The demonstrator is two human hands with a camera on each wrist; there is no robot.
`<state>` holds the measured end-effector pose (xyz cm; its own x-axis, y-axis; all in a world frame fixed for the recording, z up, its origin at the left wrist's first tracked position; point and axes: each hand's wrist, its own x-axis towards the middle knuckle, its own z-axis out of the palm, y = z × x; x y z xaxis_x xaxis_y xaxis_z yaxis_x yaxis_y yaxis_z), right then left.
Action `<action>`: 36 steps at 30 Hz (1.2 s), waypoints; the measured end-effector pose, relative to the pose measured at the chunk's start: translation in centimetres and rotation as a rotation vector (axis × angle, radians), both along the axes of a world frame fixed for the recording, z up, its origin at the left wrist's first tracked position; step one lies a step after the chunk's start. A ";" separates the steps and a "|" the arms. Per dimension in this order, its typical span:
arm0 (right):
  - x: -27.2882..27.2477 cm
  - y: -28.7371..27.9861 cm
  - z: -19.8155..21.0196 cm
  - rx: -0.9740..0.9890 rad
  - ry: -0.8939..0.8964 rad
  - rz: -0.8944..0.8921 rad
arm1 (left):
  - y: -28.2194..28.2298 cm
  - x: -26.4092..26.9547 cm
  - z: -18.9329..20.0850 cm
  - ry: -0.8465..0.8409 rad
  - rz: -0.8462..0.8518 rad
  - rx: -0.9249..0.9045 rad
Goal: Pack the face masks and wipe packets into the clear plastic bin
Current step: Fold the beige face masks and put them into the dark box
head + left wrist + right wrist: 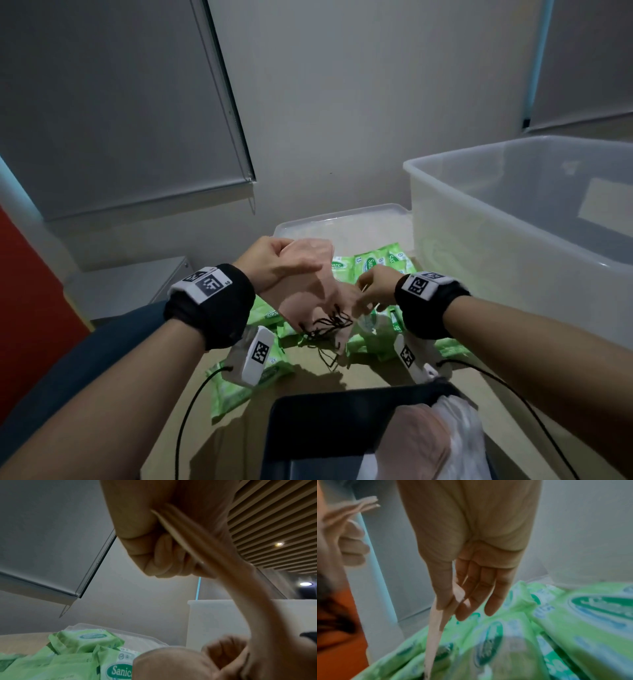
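Left hand (277, 263) clenched on stack of pink face masks (308, 291), raised above green wipe packets (376, 262). Right hand (376, 287) pinching one mask's edge, thumb against fingers, plain only from right wrist. Clear plastic bin (479, 219) right of packets; bin lid (342, 222) behind them.

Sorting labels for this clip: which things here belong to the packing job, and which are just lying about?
Job: pink face masks held by left hand and right hand; green wipe packets; clear bin.

Lying about: bin lid; black tray; plastic bag.
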<state>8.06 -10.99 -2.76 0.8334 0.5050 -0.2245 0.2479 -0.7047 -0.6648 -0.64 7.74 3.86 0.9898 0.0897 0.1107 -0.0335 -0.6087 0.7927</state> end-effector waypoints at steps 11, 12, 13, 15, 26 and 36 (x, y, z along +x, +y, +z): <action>-6.7 -1.6 8.0 0.634 0.061 0.055 | -3.2 -2.7 3.4 -0.050 -0.253 0.408; -7.4 -1.8 8.6 0.669 0.085 0.037 | -3.5 -3.1 3.6 -0.059 -0.221 0.301; -8.0 -2.0 9.1 0.696 0.112 0.032 | -3.8 -3.5 3.7 -0.085 -0.189 0.202; -8.9 -2.4 9.9 0.743 0.179 0.047 | -4.0 -3.9 3.8 -0.166 -0.109 0.073; -12.3 -3.2 8.9 0.531 0.094 0.202 | -5.1 -7.4 4.6 0.041 -0.162 -0.056; -11.3 -8.9 6.7 0.000 0.068 0.256 | -3.7 -9.2 6.1 0.521 -0.581 0.136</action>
<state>-3.20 -19.88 3.97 0.6618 0.6972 -0.2755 0.3728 -0.6249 -0.6859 -9.87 4.03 10.00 0.8012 -0.4386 -0.4071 -0.0210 -0.7005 0.7134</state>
